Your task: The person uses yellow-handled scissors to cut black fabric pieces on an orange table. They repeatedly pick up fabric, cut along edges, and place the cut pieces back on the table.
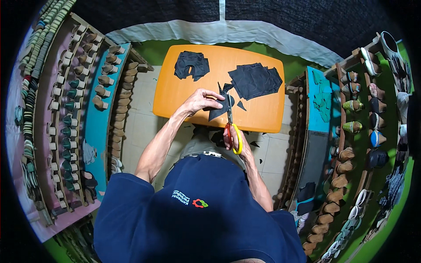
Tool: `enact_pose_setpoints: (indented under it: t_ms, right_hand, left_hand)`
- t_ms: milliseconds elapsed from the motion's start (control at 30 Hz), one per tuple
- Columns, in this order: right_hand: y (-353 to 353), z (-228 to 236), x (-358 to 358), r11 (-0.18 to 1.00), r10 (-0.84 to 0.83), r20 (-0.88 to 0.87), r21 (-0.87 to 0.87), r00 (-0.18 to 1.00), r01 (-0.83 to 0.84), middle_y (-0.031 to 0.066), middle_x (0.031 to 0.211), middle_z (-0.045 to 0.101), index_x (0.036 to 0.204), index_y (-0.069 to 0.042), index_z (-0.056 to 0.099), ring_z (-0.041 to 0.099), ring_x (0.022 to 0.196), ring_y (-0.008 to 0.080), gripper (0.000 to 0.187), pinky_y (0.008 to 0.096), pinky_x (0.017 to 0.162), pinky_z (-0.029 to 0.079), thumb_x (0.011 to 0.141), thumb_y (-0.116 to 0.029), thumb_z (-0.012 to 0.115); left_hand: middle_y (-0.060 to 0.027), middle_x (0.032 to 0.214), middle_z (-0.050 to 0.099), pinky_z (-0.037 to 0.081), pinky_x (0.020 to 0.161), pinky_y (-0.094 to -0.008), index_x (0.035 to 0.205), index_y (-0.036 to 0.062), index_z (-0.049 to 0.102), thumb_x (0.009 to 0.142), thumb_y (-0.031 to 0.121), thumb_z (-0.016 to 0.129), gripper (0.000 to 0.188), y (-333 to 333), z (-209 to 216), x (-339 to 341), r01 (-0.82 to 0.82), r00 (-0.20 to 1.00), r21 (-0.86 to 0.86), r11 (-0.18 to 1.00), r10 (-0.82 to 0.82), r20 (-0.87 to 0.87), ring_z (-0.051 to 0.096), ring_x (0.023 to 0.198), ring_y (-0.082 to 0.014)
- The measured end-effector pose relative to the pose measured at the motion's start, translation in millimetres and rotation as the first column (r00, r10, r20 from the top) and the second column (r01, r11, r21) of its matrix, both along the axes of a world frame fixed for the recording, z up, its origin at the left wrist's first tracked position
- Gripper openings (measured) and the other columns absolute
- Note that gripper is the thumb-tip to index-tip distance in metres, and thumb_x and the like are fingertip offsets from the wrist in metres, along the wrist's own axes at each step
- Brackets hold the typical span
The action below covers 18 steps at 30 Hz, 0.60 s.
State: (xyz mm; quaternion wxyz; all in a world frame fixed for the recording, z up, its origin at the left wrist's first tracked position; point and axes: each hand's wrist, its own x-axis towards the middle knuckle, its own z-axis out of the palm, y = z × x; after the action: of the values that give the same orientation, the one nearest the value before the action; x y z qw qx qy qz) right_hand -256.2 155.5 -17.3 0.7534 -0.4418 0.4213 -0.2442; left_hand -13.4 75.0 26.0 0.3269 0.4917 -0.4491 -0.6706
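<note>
My right hand (233,140) is closed round the scissors (238,141), which have one red and one yellow handle. Their blades point away from me and meet a piece of black sheet material (218,114) over the near part of the orange table (169,98). Pinched at its left side, that piece is held by my left hand (202,101). A small black triangular scrap (241,105) lies just right of the blades. Farther back are a stack of black cut pieces (256,81) at the right and another black stack (191,62), with a notch at its near edge, at the left.
Racks of wooden shoe lasts (103,80) line the left side. At the right stand a blue-topped shelf (316,118) and more rows of shoe lasts (345,166). Dark scraps dot the tiled floor (272,151); a dark curtain (263,22) hangs behind the table.
</note>
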Motion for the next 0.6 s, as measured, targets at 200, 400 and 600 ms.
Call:
enact_pose_setpoints:
  t_ms: [200, 400, 600]
  right_hand:
    - [1.0, 6.0, 3.5, 0.996, -0.084, 0.011, 0.037, 0.996, 0.084, 0.0002, 0.061, 0.044, 0.088, -0.003, 0.053, 0.045, 0.048, 0.01, 0.057, 0.0255, 0.044, 0.042, 0.099, -0.059, 0.049]
    - [1.9, 1.0, 7.6, 0.987, -0.148, -0.003, 0.066, 0.989, 0.147, -0.0002, 0.059, 0.044, 0.085, -0.003, 0.054, 0.045, 0.045, 0.0097, 0.056, 0.0251, 0.04, 0.04, 0.098, -0.058, 0.052]
    - [-0.6, 0.5, 6.2, 0.991, -0.112, -0.068, 0.066, 0.991, 0.116, -0.0014, 0.058, 0.042, 0.084, -0.007, 0.051, 0.041, 0.044, 0.0094, 0.055, 0.0255, 0.039, 0.037, 0.098, -0.06, 0.048]
  left_hand:
    - [-0.0063, 0.092, 0.074, 0.048, 0.077, -0.0226, 0.115, 0.0043, 0.073, 0.078, 0.008, 0.08, 0.037, 1.0, -2.9, -2.7, -0.034, 0.999, -0.019, 0.999, 0.033, -0.025, 0.066, 0.083, -0.0085]
    - [-0.0064, 0.095, 0.074, 0.049, 0.082, -0.0236, 0.12, 0.0045, 0.07, 0.078, 0.009, 0.08, 0.043, 2.7, 2.6, -5.1, -0.053, 0.998, 0.005, 0.999, 0.053, -0.028, 0.067, 0.087, -0.0095]
    - [-0.0037, 0.091, 0.073, 0.047, 0.077, -0.0232, 0.122, 0.0048, 0.07, 0.078, 0.009, 0.079, 0.045, 0.5, -1.1, -3.6, -0.056, 0.997, -0.032, 0.998, 0.055, -0.049, 0.064, 0.082, -0.0077]
